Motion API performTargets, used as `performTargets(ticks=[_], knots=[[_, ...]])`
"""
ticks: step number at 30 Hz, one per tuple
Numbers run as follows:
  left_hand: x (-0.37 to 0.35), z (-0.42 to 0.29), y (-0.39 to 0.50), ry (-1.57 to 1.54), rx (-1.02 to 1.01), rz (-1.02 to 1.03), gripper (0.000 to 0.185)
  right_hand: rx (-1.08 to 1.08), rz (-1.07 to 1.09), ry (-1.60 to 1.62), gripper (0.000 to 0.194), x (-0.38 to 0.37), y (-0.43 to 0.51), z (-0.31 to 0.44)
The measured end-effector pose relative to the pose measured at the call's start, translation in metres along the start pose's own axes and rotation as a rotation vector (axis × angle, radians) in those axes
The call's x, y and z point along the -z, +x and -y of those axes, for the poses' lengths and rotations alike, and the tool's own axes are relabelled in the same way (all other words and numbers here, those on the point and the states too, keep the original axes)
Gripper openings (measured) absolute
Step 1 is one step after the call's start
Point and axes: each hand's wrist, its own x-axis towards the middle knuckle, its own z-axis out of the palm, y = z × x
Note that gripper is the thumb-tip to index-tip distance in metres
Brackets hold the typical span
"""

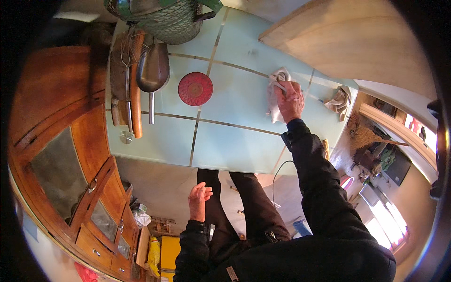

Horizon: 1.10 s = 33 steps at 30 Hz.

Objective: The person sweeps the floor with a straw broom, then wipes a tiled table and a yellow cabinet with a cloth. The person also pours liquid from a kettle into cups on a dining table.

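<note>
My right hand [290, 100] presses on a crumpled pale cloth [274, 105] on the right half of the glass-topped table [239, 148]. Part of the cloth is bunched up beneath and ahead of the fingers. My left hand [198, 201] hangs below the table's near edge, in front of my legs, empty and with its fingers loosely bent. Left of the cloth, at mid-table, lies a round red patterned mat or lid [195, 89]. A second cloth [339, 101], beige and crumpled, rests near the right edge.
At the table's left lie a metal scoop [153, 68], a wire whisk [127, 67], a wooden rolling pin [138, 105] and a board [119, 77]. A green woven basket [172, 24] stands behind them. A wooden panel [345, 38] overhangs the far right. A wooden cabinet [88, 141] borders the left.
</note>
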Motion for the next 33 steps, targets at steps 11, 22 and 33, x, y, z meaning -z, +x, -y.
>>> performTargets(ticks=[11, 22, 33], knots=[[-0.023, -0.033, 0.101, -0.141, -0.158, -0.088, 0.076, 0.154, -0.123, 0.118, 0.029, -0.058, 0.08, 0.049], [-0.033, -0.048, 0.103, -0.264, 0.052, -0.227, 0.068, -0.286, -0.021, 0.184, 0.047, -0.069, 0.095, 0.056], [-0.036, -0.055, 0.099, -0.253, 0.049, -0.231, 0.068, -0.261, 0.05, 0.137, 0.053, -0.066, 0.092, 0.061]])
